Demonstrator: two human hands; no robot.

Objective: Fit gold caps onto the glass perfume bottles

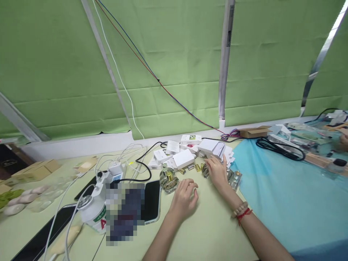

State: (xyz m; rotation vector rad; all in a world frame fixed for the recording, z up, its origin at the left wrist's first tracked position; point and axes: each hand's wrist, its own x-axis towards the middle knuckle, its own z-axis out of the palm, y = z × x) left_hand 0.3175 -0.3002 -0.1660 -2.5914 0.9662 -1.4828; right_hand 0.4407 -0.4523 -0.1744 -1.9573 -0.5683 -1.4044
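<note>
My left hand (184,198) hovers low over the table with loosely curled, parted fingers and holds nothing. Just beyond it stand glass perfume bottles (169,183) with gold-coloured caps. Farther right, my right hand (216,171) reaches among more bottles, its fingers bent at a glass perfume bottle (205,171) that they partly cover; one finger sticks up. Its thumb is hidden. Another clear bottle (235,179) lies right of that wrist. Loose gold caps (197,167) are scattered between the hands. Behind them is a heap of small white boxes (184,159).
Left of my hands lie a phone (152,201), a white container (94,214), chargers and tangled white cables (130,154). A blue cloth (285,203) covers the right side, with a coiled black cable (281,148) on it. Another person's hand (344,139) shows far right.
</note>
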